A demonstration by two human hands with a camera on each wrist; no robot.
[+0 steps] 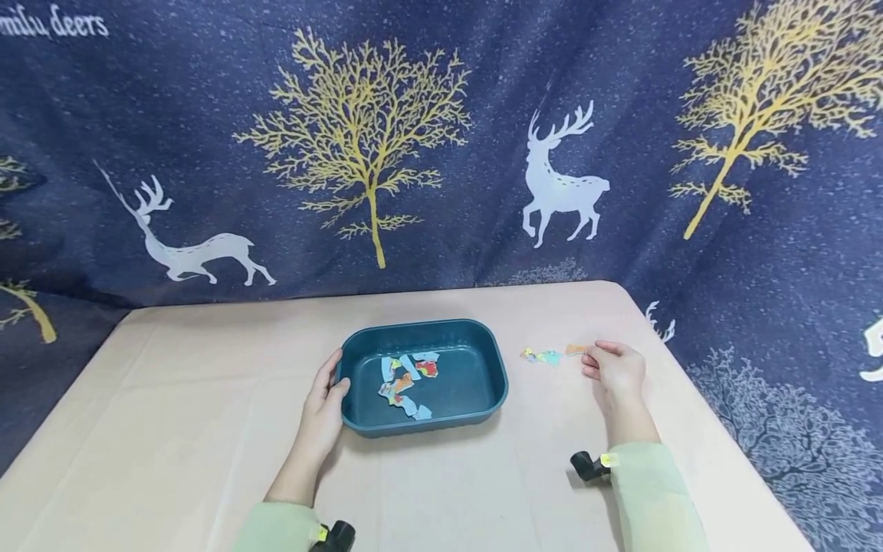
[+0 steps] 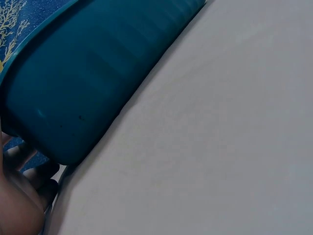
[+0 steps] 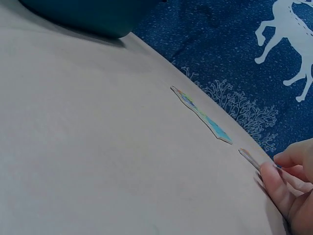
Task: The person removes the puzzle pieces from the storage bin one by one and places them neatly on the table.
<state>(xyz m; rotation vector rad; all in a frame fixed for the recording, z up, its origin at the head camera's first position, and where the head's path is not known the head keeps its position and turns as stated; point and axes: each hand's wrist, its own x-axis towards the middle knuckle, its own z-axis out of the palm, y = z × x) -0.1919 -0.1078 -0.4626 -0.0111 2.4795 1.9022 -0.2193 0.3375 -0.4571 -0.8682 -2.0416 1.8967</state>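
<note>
Piece of orange card [image 1: 576, 349] in the head view is extending left from the pinching right hand [image 1: 618, 372], long axis left-right, towards a patterned strip [image 1: 543, 356]; the left hand [image 1: 323, 406] is gripping a tray [image 1: 469, 387] by its left end. In the left wrist view its wall [image 2: 73, 73] is hiding the scraps [image 1: 403, 382]; in the right, the thumb [image 3: 277, 187] is covering the card's end.
</note>
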